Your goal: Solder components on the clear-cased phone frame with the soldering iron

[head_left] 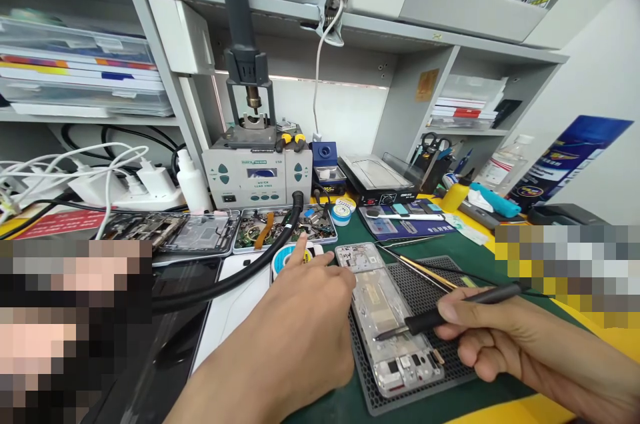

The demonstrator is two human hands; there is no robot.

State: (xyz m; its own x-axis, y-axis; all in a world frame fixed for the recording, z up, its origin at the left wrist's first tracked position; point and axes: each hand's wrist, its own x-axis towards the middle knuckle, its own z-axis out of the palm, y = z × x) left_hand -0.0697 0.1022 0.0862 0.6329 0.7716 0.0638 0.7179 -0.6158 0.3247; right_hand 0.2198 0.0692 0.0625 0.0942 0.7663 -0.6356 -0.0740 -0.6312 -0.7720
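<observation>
Left hand [316, 307], lower centre, grip not determinable, presumably braces the phone frame [384, 299] right of centre on a grey mat [425, 295], while right hand [483, 327], lower right, clamps a black-handled tool [425, 322], seemingly for tip control.

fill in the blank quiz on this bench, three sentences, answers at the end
The black-handled tool is in the person's ____ hand.
Of the phone frame and the dark mat, the ____ lies on top.
The small bottle with a dark tip is ____.
Missing words: right; phone frame; yellow.
</observation>
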